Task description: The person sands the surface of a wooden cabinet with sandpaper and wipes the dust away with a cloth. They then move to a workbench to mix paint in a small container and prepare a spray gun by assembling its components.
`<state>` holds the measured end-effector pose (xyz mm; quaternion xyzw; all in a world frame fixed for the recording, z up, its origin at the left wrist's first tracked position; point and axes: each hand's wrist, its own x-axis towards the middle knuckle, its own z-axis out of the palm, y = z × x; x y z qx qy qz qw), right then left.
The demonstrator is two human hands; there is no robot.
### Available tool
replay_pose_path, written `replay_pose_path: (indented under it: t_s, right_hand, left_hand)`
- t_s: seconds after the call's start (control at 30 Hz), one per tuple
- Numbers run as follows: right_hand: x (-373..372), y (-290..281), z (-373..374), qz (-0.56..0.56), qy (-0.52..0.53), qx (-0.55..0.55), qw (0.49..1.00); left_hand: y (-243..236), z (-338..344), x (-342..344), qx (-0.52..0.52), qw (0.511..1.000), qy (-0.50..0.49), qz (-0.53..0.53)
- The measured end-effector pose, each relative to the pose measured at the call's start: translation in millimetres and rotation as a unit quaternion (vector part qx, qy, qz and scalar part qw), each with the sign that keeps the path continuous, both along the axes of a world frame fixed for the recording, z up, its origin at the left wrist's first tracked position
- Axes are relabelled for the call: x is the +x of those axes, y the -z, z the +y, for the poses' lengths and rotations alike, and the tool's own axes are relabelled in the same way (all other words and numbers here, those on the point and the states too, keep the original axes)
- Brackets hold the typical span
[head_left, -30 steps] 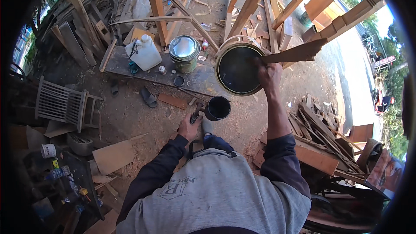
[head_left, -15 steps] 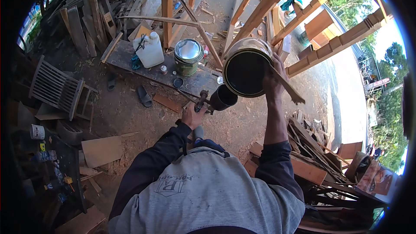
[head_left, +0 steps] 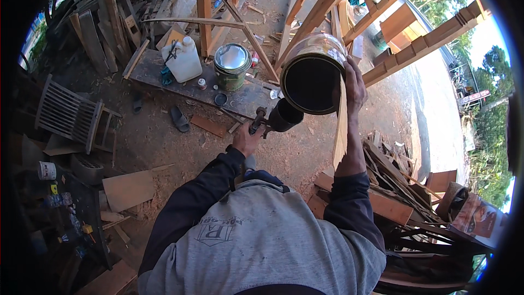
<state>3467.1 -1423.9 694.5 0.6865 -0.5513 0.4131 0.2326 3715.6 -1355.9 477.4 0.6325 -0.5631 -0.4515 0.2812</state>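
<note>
My left hand (head_left: 248, 141) is closed round the handle of a spray gun (head_left: 258, 119). The gun's dark, open-topped cup (head_left: 285, 116) sits just below and left of a large metal paint can (head_left: 321, 43). My right hand (head_left: 356, 86) grips that can at its right side, tilted so its dark mouth faces me and the cup. Between the right hand and the can rim runs a thin wooden strip (head_left: 340, 139), pointing down along my forearm. Whether any liquid runs from can to cup cannot be made out.
Ahead, a low bench (head_left: 147, 74) bears a white jug (head_left: 183, 61), a lidded metal can (head_left: 231, 65), a small bottle (head_left: 202, 83) and a black lid (head_left: 220, 99). Wooden frame posts (head_left: 322, 13) rise beyond. Scrap wood (head_left: 390, 172) lies right, a slatted chair (head_left: 68, 110) left.
The wooden strip has swung from sticking out to the lower right to hanging down along my right forearm. The can and the spray gun's cup have shifted slightly up and right.
</note>
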Motion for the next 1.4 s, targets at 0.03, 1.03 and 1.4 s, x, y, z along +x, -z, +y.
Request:
replay_pose_path:
  t_s: [0.03,1.03,1.4]
  right_hand:
    - [1,-2,1,0.006,-0.002,-0.008,1.0]
    - [5,-2,5,0.056,-0.01,-0.05,0.997]
    - [-1,6,4,0.075,-0.004,-0.06,0.995]
  left_hand:
    - [-4,0,-1,0.002,1.0,0.001,0.009]
    - [0,0,-11,-0.061,0.996,-0.011,0.056]
    - [-4,3,-13,-0.025,0.996,-0.013,0.089]
